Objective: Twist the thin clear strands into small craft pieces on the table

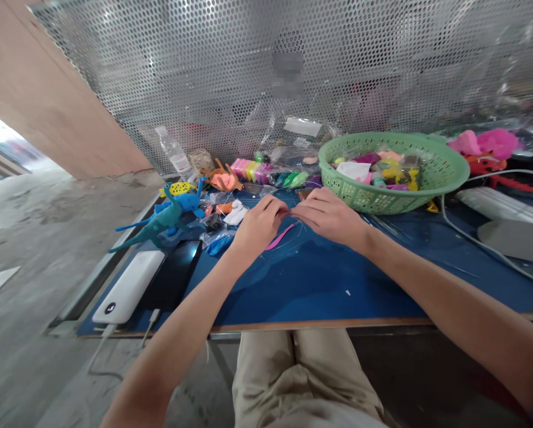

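Observation:
My left hand (264,221) and my right hand (326,215) meet over the middle of the blue tabletop (302,285). Both are closed in a pinch, fingertips almost touching. Whatever lies between the fingertips is too small to make out. Thin, wire-like strands (298,238) curve around and below the fingers. A slim pink modelling tool (279,237) rests on the table just under the hands. Left of my left hand are a crumpled white piece (235,213), an orange piece (224,208) and a blue lump in clear plastic (219,244).
A green basket (391,199) of colourful bagged pieces stands right. Clay-like dinosaur figures (159,223), a white power bank (128,288) and a black phone (172,273) sit left. A bottle (175,154) and colourful blocks (251,170) line the mesh panel (213,65). A cable (480,241) crosses the right.

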`<move>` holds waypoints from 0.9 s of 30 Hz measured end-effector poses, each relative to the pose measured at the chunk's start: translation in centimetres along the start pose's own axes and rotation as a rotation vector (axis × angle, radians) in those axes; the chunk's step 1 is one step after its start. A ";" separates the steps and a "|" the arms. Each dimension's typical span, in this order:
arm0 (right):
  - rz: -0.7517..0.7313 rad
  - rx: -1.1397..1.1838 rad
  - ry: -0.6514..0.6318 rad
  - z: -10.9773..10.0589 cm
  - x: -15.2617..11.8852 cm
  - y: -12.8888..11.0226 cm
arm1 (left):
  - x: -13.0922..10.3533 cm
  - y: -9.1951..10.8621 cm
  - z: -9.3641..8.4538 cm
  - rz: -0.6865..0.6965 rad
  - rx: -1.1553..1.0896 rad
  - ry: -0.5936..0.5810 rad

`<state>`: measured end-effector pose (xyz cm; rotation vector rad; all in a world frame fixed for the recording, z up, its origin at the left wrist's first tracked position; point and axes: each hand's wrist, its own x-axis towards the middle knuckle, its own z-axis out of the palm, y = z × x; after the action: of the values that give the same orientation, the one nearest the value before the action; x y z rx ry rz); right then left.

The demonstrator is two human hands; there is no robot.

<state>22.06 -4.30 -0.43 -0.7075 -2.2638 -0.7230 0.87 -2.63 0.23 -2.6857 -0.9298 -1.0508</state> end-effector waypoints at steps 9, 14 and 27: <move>-0.006 -0.059 0.001 -0.4 0.1 -0.5 | -0.1 -0.2 0.2 0.028 -0.112 0.071; 0.048 -0.041 0.007 -0.5 0.3 -0.9 | -0.2 -0.1 0.0 0.085 -0.021 0.105; 0.354 0.160 0.053 -0.1 0.6 -1.6 | 0.1 0.8 -0.7 -0.280 -0.156 -0.048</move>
<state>20.67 -5.35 -0.37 -0.9651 -2.0446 -0.3822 0.99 -3.47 0.96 -2.7723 -1.3160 -1.1578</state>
